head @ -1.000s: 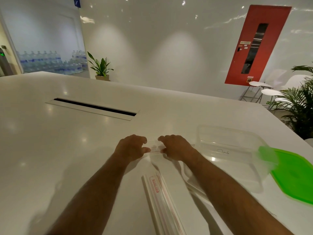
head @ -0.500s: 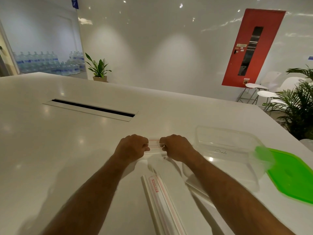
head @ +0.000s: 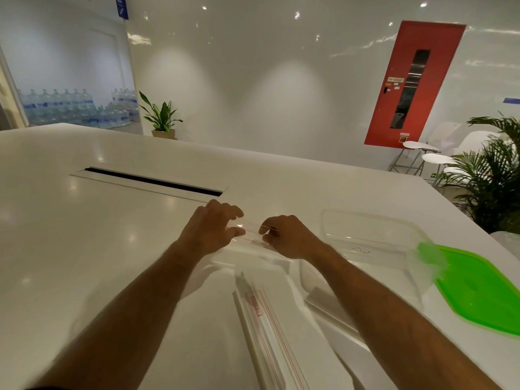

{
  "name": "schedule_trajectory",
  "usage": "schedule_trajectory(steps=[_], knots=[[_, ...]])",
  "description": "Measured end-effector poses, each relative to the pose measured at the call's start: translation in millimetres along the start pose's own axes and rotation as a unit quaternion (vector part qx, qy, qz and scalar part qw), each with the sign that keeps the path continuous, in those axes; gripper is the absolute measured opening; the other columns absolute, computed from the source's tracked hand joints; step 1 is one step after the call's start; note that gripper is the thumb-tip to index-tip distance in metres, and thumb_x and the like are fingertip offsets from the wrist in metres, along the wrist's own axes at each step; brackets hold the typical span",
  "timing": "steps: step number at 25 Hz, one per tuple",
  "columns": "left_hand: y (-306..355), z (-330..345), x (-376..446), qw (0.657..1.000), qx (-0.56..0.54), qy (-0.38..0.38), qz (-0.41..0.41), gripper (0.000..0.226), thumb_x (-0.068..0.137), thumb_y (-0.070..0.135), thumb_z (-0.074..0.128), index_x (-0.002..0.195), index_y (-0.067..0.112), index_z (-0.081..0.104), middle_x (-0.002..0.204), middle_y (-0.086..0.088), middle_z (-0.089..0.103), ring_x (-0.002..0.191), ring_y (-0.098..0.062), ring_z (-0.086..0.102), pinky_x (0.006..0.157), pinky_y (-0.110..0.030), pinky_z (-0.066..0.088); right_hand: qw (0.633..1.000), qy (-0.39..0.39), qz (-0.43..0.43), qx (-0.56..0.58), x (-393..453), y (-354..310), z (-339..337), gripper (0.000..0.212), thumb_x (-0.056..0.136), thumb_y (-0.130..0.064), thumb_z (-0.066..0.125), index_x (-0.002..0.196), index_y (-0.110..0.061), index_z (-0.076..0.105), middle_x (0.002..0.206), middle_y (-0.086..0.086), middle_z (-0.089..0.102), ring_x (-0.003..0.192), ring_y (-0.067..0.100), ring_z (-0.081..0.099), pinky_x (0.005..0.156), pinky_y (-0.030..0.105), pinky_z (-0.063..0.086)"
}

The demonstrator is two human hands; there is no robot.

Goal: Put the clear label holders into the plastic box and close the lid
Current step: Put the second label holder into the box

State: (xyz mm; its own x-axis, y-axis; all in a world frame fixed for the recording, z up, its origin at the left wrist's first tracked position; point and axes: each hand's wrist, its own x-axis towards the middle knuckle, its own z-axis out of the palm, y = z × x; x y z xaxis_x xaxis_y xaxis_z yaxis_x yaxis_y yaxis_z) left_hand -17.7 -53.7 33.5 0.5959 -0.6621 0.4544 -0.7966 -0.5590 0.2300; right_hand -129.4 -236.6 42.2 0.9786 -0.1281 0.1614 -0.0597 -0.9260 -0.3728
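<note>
Nearest, at about 6 o'clock, a long clear strip [head: 270, 330] lies flat on the white table [head: 84, 249], running away from the viewer. It looks like a label holder waiting its turn, left within easy reach. A red line runs along it, and a small red printed tag sits near its far end; the lettering is too small to read. More clear strips seem to lie at 5 o'clock under the right forearm, but their outlines are hard to separate.

Toward the centre, both hands work one short clear holder [head: 249, 232] held just above the table. The left hand [head: 209, 233] has its fingers curled around the holder's left end, thumb underneath. The right hand [head: 289, 237] pinches the right end between thumb and curled fingers. Holding both ends probably keeps the thin, slippery piece level and steady before it goes right to the box.

At 3 o'clock the box [head: 363, 220] stands open and clear, its mouth up, just beside the right wrist, so a short sideways carry should reach it. Some dark handwriting shows through its near wall, but it cannot be made out. Whether any holders are already inside cannot be told, since clear on clear hides them. The green lid [head: 478, 288] lies flat against the box's right side, off and ready for closing later.

Farther off, a dark slot [head: 152, 180] is cut into the table at 11 o'clock. Beyond, a red door [head: 394, 94] at 1 o'clock carries small stickers, unreadable here.
</note>
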Motion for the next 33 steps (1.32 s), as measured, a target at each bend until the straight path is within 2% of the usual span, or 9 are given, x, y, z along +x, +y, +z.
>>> schedule_trajectory(steps=[3, 7, 11, 17, 19, 22, 26, 29, 33], knots=[[-3.7, 6.2, -7.0, 1.0, -0.015, 0.013, 0.02, 0.072, 0.077, 0.058, 0.072, 0.137, 0.024, 0.051, 0.141, 0.0, 0.056, 0.131, -0.022, 0.046, 0.105, -0.044, 0.039, 0.999, -0.008, 0.031, 0.044, -0.2, -5.5, -11.3, 0.024, 0.089, -0.014, 0.058, 0.11, -0.016, 0.07, 0.094, -0.004, 0.07, 0.092, 0.014, 0.065, 0.086, 0.026, 0.048], [-5.9, 6.4, -12.3, 0.997, -0.013, -0.019, 0.075, 0.105, 0.061, 0.078, 0.07, 0.147, 0.027, 0.036, 0.156, -0.002, 0.038, 0.143, -0.024, 0.033, 0.113, -0.05, 0.033, 0.989, 0.001, 0.076, 0.13, -0.9, -9.1, -21.6, 0.024, 0.088, -0.02, 0.062, 0.112, -0.02, 0.068, 0.074, -0.009, 0.067, 0.075, 0.004, 0.064, 0.064, 0.016, 0.041], [-3.3, 6.7, -13.7, 0.984, 0.069, -0.019, 0.164, 0.098, 0.061, 0.067, 0.077, 0.142, 0.026, 0.041, 0.144, -0.001, 0.052, 0.132, -0.023, 0.047, 0.105, -0.047, 0.042, 0.967, -0.022, 0.13, 0.216, -3.3, -8.7, -27.7, 0.016, 0.089, -0.021, 0.064, 0.103, -0.02, 0.071, 0.07, -0.002, 0.069, 0.041, 0.001, 0.047, 0.043, 0.018, 0.033], [6.5, 3.7, -14.0, 0.976, 0.097, 0.024, 0.195, 0.077, 0.063, 0.044, 0.085, 0.129, 0.018, 0.056, 0.118, -0.002, 0.068, 0.105, -0.024, 0.063, 0.086, -0.043, 0.056, 0.94, -0.094, 0.16, 0.287, -10.9, -4.7, -38.1, 0.014, 0.093, -0.024, 0.064, 0.102, -0.018, 0.072, 0.072, 0.0, 0.067, 0.04, 0.006, 0.041, 0.041, 0.021, 0.034], [12.0, 0.0, -13.8, 0.976, 0.101, 0.01, 0.191, 0.07, 0.064, 0.041, 0.084, 0.125, 0.018, 0.059, 0.113, 0.0, 0.07, 0.099, -0.023, 0.064, 0.082, -0.041, 0.056, 0.944, -0.084, 0.151, 0.281, -13.6, -1.6, -41.0, 0.016, 0.093, -0.025, 0.064, 0.103, -0.016, 0.072, 0.081, 0.004, 0.068, 0.043, 0.006, 0.044, 0.045, 0.022, 0.037], [22.8, -3.8, -10.9, 0.981, 0.1, -0.015, 0.163, 0.066, 0.068, 0.044, 0.078, 0.126, 0.024, 0.057, 0.112, 0.004, 0.07, 0.099, -0.019, 0.063, 0.085, -0.037, 0.051, 0.958, -0.067, 0.131, 0.248, -19.2, 4.1, -47.1, 0.025, 0.092, -0.037, 0.064, 0.103, -0.016, 0.071, 0.098, 0.011, 0.073, 0.063, 0.013, 0.054, 0.06, 0.028, 0.043], [32.6, -10.7, -5.6, 0.987, 0.084, -0.027, 0.134, 0.062, 0.067, 0.049, 0.075, 0.123, 0.027, 0.059, 0.103, 0.006, 0.073, 0.088, -0.017, 0.065, 0.083, -0.034, 0.054, 0.984, -0.081, 0.067, 0.146, -29.5, 11.7, -64.9, 0.039, 0.077, -0.052, 0.075, 0.107, -0.029, 0.07, 0.102, -0.014, 0.07, 0.089, 0.007, 0.065, 0.076, 0.022, 0.049], [40.2, -14.7, -0.4, 0.99, 0.066, -0.027, 0.122, 0.063, 0.064, 0.052, 0.075, 0.12, 0.029, 0.06, 0.097, 0.006, 0.074, 0.078, -0.015, 0.064, 0.074, -0.033, 0.056, 0.995, -0.081, 0.024, 0.05, -37.0, 19.3, -76.9, 0.051, 0.065, -0.044, 0.085, 0.112, -0.035, 0.067, 0.102, -0.023, 0.066, 0.095, 0.005, 0.064, 0.084, 0.021, 0.052], [53.5, -16.8, 12.7, 0.992, 0.044, -0.038, 0.116, 0.072, 0.059, 0.066, 0.076, 0.121, 0.034, 0.059, 0.096, 0.007, 0.072, 0.075, -0.012, 0.056, 0.065, -0.027, 0.047, 0.999, -0.051, 0.007, 0.003, -50.0, 34.0, -96.0, 0.05, 0.067, -0.04, 0.085, 0.114, -0.036, 0.067, 0.105, -0.017, 0.068, 0.097, 0.007, 0.064, 0.092, 0.027, 0.054]])
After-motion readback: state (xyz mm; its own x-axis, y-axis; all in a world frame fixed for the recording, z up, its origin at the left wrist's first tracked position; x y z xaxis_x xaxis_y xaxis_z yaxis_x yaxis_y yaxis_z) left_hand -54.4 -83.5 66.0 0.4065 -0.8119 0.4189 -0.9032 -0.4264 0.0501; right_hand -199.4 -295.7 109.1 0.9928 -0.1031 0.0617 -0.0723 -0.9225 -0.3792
